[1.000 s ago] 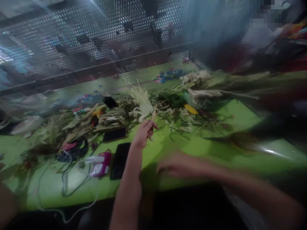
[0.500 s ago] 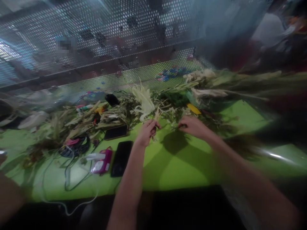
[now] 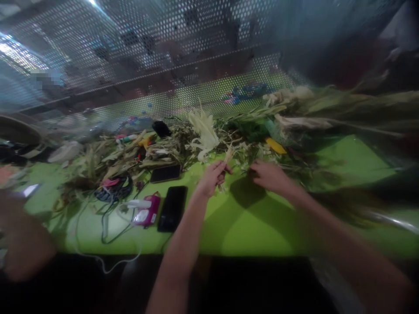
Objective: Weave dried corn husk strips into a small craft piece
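Observation:
My left hand (image 3: 212, 175) is closed in a pinch on a pale dried leaf strip (image 3: 228, 155) that sticks up from its fingertips, just above the bright green table (image 3: 255, 218). A hand's width to the right, my right hand (image 3: 268, 175) has its fingers curled into the edge of a heap of dried leaves and stalks (image 3: 235, 139); what it grips is hidden. A bunch of pale yellow leaves (image 3: 204, 131) lies just behind my left hand.
Two dark phones (image 3: 173, 207) (image 3: 165, 173) lie left of my left arm, beside a pink device (image 3: 148, 213) with white cables. A perforated metal screen (image 3: 163, 56) walls the table's far side. Long stalks (image 3: 343, 109) pile at right. Another person's arm (image 3: 22, 244) shows lower left.
My right hand came up from near the table's front edge to the leaf heap beside my left hand. The left hand has kept its pinch on the leaf strip. The view shifted slightly.

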Motion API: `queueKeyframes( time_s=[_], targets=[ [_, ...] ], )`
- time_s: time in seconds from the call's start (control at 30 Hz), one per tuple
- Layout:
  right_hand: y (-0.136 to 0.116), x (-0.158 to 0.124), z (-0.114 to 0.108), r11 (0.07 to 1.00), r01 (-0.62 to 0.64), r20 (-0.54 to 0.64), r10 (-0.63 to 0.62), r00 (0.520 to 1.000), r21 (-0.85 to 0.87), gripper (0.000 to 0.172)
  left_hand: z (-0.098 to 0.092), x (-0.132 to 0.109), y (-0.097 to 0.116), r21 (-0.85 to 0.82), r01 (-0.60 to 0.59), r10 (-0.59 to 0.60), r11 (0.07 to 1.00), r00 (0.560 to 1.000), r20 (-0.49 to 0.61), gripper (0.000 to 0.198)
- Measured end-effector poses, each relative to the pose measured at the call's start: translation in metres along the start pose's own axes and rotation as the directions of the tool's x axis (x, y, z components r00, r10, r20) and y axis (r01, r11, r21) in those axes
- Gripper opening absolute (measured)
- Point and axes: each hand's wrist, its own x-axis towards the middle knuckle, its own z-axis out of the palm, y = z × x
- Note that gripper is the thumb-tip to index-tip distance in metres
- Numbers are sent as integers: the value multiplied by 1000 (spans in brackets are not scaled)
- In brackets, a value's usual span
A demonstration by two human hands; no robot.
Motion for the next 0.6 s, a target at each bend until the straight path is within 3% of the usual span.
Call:
queueKeyframes(
  time_s=[0.13, 0.27, 0.37, 0.5, 0.6],
  targets=[
    [-3, -1, 0, 1000, 15, -34, -16, 999, -23, 11, 3, 0, -4, 6, 11, -11, 1000, 1000, 1, 31],
    [-5, -2, -10, 986, 65, -162, -39, 986, 156, 6, 13, 2, -12, 0, 35, -35, 999, 999, 11, 30],
    [-7, -4, -14, 962, 40, -191, 14, 981, 271, 7, 22, 4, -19, 10, 58, -58, 998, 998, 0, 30],
    [-9, -7, -12, 836, -80, -108, 164, 981, 543, 13, 29, 4, -24, 58, 93, -93, 994, 996, -6, 30],
    [-10, -8, -9, 726, -81, -94, 198, 976, 683, 21, 34, 1, -24, 94, 105, -105, 990, 994, -3, 27]
  ],
)
